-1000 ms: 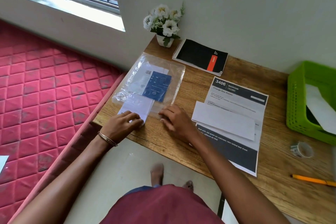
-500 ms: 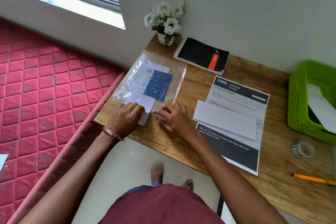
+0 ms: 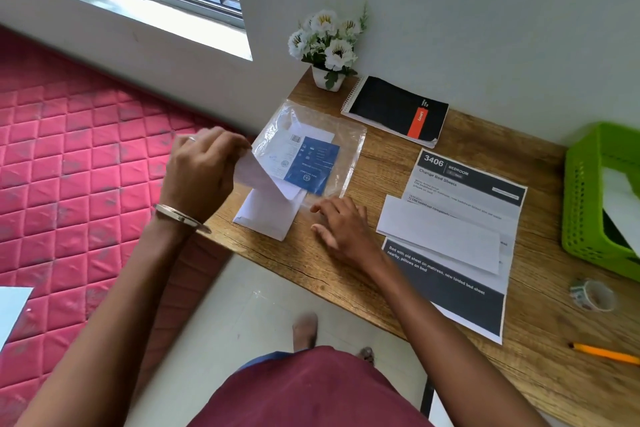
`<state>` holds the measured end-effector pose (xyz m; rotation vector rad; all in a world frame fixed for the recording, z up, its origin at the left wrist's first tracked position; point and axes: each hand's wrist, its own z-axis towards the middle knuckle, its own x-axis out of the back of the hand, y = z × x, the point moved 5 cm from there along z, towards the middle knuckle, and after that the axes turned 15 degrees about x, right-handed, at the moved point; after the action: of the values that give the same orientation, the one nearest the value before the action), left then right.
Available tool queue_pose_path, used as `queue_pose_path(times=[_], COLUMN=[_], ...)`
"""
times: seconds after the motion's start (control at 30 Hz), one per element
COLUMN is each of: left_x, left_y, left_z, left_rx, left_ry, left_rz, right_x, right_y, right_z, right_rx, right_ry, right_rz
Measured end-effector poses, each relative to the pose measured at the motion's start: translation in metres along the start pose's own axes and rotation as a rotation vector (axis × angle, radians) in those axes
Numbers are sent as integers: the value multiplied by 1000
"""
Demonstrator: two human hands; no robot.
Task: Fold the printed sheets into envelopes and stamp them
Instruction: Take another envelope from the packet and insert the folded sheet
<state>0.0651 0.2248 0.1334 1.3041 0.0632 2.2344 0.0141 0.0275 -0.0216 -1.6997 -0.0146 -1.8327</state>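
Note:
My left hand (image 3: 201,170) is raised above the table's left edge and pinches one white envelope (image 3: 258,177) by its end, lifting it out of a clear plastic packet (image 3: 346,146) with a blue label. Another white envelope (image 3: 268,215) lies flat at the packet's mouth. My right hand (image 3: 341,227) rests on the table beside the packet's near corner, fingers spread and touching it. A printed sheet (image 3: 460,246) headed 3406 lies to the right with a folded white sheet (image 3: 440,236) across it.
A black spiral notebook (image 3: 394,111) and a small pot of white flowers (image 3: 327,45) stand at the back of the wooden table (image 3: 550,350). A green basket (image 3: 588,198) holding paper, a tape roll (image 3: 594,295) and an orange pencil (image 3: 604,354) are at the right. A red mattress (image 3: 76,163) lies left.
My left hand has risen from the table and drawn one envelope up out of the packet. My right hand stays by the packet's near corner.

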Motion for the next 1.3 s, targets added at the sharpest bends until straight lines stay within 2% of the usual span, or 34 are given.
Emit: queue_pose_path(times=[0.47, 0.57, 0.7, 0.83, 0.93, 1.07, 1.23, 1.3], left_x=[55, 54, 32, -9, -35, -68, -110, -121], left_y=[29, 40, 48, 40, 53, 74, 88, 93], left_z=[86, 92, 88, 78, 69, 58, 43, 36], left_rx=[93, 139, 276, 489, 578, 721, 904, 978], left_ry=[490, 499, 376, 198, 44, -141, -284, -318], left_rz=[-200, -296, -406, -691, -950, -1178, -1181, -1127], right_x=[3, 12, 35, 62, 84, 109, 141, 153], right_y=[2, 4, 19, 43, 58, 65, 65, 64], right_z=[-3, -8, -26, -55, -79, -105, -136, -145], right_rx=[-77, -143, -355, -474, -529, -507, -499, -504], right_ry=[14, 110, 353, 674, 865, 936, 1196, 1263], right_rz=[186, 408, 850, 1127, 1214, 1206, 1283, 1225])
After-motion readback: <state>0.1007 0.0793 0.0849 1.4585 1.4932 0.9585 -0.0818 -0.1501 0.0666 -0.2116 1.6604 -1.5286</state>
